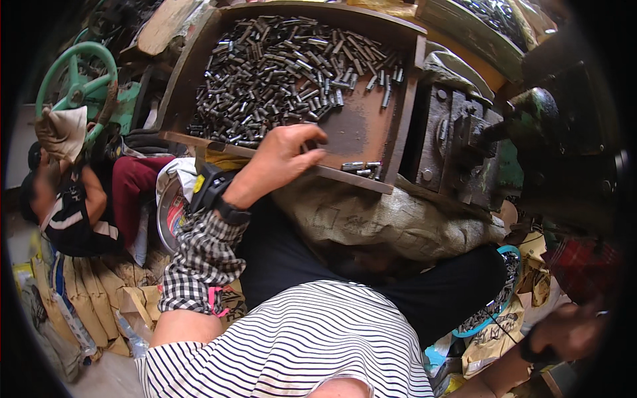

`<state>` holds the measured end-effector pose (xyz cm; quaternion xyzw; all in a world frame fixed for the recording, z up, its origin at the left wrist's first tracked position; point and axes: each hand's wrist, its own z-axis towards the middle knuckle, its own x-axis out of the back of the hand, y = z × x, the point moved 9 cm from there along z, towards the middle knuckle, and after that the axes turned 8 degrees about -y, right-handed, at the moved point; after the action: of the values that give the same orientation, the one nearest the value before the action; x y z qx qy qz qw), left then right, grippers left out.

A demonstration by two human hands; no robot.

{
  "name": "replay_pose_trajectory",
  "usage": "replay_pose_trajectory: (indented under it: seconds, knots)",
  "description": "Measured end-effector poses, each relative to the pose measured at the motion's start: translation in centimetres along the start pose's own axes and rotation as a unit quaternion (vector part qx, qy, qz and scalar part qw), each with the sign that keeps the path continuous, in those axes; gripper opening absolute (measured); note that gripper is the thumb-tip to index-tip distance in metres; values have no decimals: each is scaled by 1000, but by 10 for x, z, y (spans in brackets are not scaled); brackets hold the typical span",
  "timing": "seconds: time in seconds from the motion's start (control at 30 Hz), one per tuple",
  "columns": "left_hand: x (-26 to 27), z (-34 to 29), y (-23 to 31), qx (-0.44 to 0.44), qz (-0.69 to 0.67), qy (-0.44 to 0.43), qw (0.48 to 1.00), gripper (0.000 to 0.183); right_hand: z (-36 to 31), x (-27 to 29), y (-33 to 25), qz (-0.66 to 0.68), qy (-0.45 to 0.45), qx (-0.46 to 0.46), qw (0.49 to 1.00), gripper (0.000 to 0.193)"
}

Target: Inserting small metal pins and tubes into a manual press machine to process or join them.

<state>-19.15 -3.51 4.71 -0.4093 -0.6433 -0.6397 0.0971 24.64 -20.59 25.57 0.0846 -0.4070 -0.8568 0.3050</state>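
Observation:
A shallow wooden tray (401, 126) lies in front of me, its far and left parts heaped with small metal pins (265, 79). Over its near edge hovers my left hand (282, 159), thumb and forefinger apart, with no pin visible between them. A few pins (361, 167) lie in the tray's near right corner, to the right of this hand. At the lower right, my right hand (564, 331) is smeared by motion and its fingers cannot be made out. It is beside the machine and a red plaid cloth (580, 265).
A dark, greasy machine (458, 142) stands right of the tray. Below it, a blue-rimmed basin (509, 251) holds more metal pieces. At left are a green handwheel (76, 86) and another person (79, 205). Brown paper sacks (93, 292) lie at lower left; a cloth sack (378, 219) hangs under the tray.

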Motion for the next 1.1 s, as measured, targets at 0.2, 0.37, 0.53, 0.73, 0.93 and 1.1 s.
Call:
replay_pose_trajectory:
  seconds: [0.2, 0.37, 0.53, 0.73, 0.93, 1.1]
  knots:
    - [1, -7, -13, -80, 106, -17, 991, 17, 114, 162, -272, 785, -152, 196, 568, 16]
    - [17, -5, -54, -77, 46, -28, 996, 16, 115, 179, -410, 690, -198, 373, 587, 7]
    - [66, -14, -93, -48, 65, 55, 995, 17, 112, 204, -475, 634, -219, 511, 537, 11]
    - [134, -51, -136, 10, 109, 207, 972, 18, 138, 196, -491, 707, -237, 413, 523, 19]
    - [128, -69, -141, 126, 297, 143, 936, 13, 149, 205, -452, 691, -247, 424, 531, 8]
    - [129, -70, -133, 95, 323, 105, 936, 11, 106, 223, -467, 586, -318, 582, 466, 16]
